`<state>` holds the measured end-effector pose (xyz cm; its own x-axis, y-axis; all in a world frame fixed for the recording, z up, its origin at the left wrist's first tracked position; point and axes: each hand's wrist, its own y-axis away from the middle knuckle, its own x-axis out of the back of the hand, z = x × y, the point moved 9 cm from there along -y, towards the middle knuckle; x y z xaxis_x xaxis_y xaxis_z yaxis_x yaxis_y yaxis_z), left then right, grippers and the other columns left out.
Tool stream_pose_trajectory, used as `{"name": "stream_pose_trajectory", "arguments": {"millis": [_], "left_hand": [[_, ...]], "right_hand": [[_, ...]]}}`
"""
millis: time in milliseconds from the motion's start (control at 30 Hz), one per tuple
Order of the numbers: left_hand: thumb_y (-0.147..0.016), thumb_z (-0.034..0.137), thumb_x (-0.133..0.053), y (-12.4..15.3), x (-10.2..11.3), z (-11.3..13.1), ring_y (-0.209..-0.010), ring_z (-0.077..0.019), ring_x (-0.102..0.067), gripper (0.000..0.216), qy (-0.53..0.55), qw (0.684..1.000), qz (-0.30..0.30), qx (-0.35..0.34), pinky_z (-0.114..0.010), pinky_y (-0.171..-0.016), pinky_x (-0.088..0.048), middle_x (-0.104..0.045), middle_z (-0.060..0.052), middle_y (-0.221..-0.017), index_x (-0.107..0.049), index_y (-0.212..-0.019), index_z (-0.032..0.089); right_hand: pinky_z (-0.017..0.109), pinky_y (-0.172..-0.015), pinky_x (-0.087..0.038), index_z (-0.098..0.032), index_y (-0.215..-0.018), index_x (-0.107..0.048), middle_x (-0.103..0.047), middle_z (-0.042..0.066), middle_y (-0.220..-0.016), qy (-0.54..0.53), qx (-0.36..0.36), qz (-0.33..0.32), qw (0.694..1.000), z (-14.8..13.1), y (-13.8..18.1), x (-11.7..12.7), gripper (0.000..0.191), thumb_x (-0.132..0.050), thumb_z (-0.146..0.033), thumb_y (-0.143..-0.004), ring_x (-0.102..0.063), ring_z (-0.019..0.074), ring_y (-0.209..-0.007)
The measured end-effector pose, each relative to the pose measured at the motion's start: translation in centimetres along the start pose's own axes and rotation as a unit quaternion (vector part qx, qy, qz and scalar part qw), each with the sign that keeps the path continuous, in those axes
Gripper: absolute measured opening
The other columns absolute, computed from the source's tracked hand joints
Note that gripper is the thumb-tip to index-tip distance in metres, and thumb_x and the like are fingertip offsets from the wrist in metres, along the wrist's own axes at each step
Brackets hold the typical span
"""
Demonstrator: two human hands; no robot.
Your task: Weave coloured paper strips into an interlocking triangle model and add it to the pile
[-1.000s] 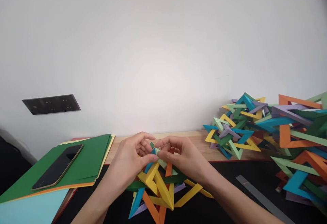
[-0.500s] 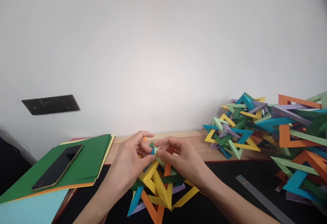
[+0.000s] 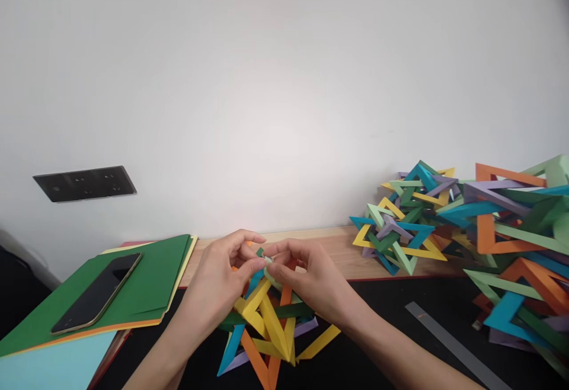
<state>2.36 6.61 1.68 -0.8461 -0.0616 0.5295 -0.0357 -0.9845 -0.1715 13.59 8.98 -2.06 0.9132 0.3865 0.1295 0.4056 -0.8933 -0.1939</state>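
A paper model [image 3: 269, 333] of interlocked yellow, orange, blue, green and purple strips stands on the black mat in front of me. My left hand [image 3: 224, 286] and my right hand [image 3: 309, 280] meet at its top. The fingertips of both are pinched on a light green strip end [image 3: 268, 262] where it joins the model. Both wrists rest low on either side of the model.
A dark phone [image 3: 95, 292] lies on a stack of coloured paper sheets [image 3: 151, 286] at the left. Finished paper star models [image 3: 402, 224] and a larger pile [image 3: 520, 242] fill the right. A grey ruler [image 3: 448, 345] lies on the mat. A black wall socket [image 3: 84, 182] is at the left.
The model has tipped and shifted slightly left between my hands. My fingertips have closed tighter on the green strip end at its top.
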Motion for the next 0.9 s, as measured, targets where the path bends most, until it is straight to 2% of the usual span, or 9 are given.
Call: {"name": "stream_pose_trajectory", "arguments": {"millis": [167,300,400,500,633,767,900], "left_hand": [[-0.081,0.027,-0.058,-0.1,0.2,0.3,-0.063,-0.0153,-0.055,0.018,-0.021,1.0,0.0,-0.022,-0.027,-0.061,-0.042,-0.055,0.004,-0.064,-0.059,-0.098,0.021],[-0.081,0.025,-0.058,-0.1,0.3,0.3,-0.065,-0.0161,-0.057,0.017,-0.031,0.999,0.004,-0.019,-0.027,-0.062,-0.042,-0.058,0.004,-0.064,-0.056,-0.097,0.021],[-0.08,0.021,-0.057,-0.1,0.3,0.5,-0.066,-0.016,-0.058,0.018,-0.027,0.999,0.014,-0.029,-0.027,-0.063,-0.041,-0.058,0.006,-0.063,-0.052,-0.097,0.023],[-0.079,0.017,-0.055,-0.2,-0.1,0.6,-0.066,-0.0155,-0.059,0.019,-0.01,0.999,0.014,-0.044,-0.028,-0.065,-0.041,-0.06,0.007,-0.063,-0.048,-0.096,0.024],[-0.08,0.017,-0.055,-0.4,-0.3,0.6,-0.068,-0.0152,-0.059,0.018,-0.009,0.999,0.008,-0.053,-0.027,-0.065,-0.04,-0.06,0.007,-0.063,-0.047,-0.095,0.025],[-0.079,0.016,-0.057,-0.7,-0.3,0.4,-0.069,-0.0147,-0.059,0.02,0.001,0.999,-0.01,-0.043,-0.026,-0.066,-0.04,-0.062,0.008,-0.064,-0.047,-0.094,0.025],[-0.078,0.016,-0.06,-0.8,-0.3,0.5,-0.069,-0.0145,-0.06,0.02,-0.001,0.999,-0.019,-0.037,-0.026,-0.07,-0.041,-0.064,0.008,-0.063,-0.049,-0.093,0.025]], "right_hand": [[0.026,-0.061,-0.043,-0.016,-0.091,-0.065,-0.057,-0.003,-0.062,0.009,0.009,-0.006,1.0,-0.1,0.0,-0.1,0.017,-0.06,-0.024,-0.077,-0.054,0.012,-0.057],[0.023,-0.058,-0.042,-0.015,-0.086,-0.066,-0.058,-0.002,-0.063,0.004,0.013,-0.063,0.998,-0.4,-0.3,0.0,0.016,-0.061,-0.028,-0.079,-0.054,0.0121,-0.06],[0.024,-0.061,-0.043,-0.014,-0.082,-0.067,-0.063,0.002,-0.071,-0.002,0.039,-0.082,0.996,-1.0,-0.8,0.9,0.017,-0.058,-0.029,-0.082,-0.057,0.0133,-0.067],[0.026,-0.068,-0.045,-0.016,-0.088,-0.07,-0.068,0.004,-0.087,0.039,0.091,-0.072,0.992,-1.7,-1.0,1.7,0.014,-0.057,-0.021,-0.082,-0.059,0.0156,-0.079],[0.027,-0.074,-0.046,-0.023,-0.102,-0.07,-0.07,0.002,-0.101,0.074,0.131,-0.135,0.979,-2.0,-0.7,0.6,0.025,-0.052,-0.016,-0.086,-0.061,0.0167,-0.09],[0.026,-0.077,-0.047,-0.024,-0.106,-0.069,-0.07,0.002,-0.105,0.078,0.128,-0.158,0.976,-2.0,-0.5,0.3,0.025,-0.053,-0.017,-0.087,-0.061,0.0168,-0.093],[0.024,-0.074,-0.047,-0.02,-0.101,-0.07,-0.069,0.003,-0.104,0.087,0.119,-0.164,0.975,-2.2,-0.4,0.5,0.022,-0.058,-0.016,-0.083,-0.061,0.0153,-0.088]]}}
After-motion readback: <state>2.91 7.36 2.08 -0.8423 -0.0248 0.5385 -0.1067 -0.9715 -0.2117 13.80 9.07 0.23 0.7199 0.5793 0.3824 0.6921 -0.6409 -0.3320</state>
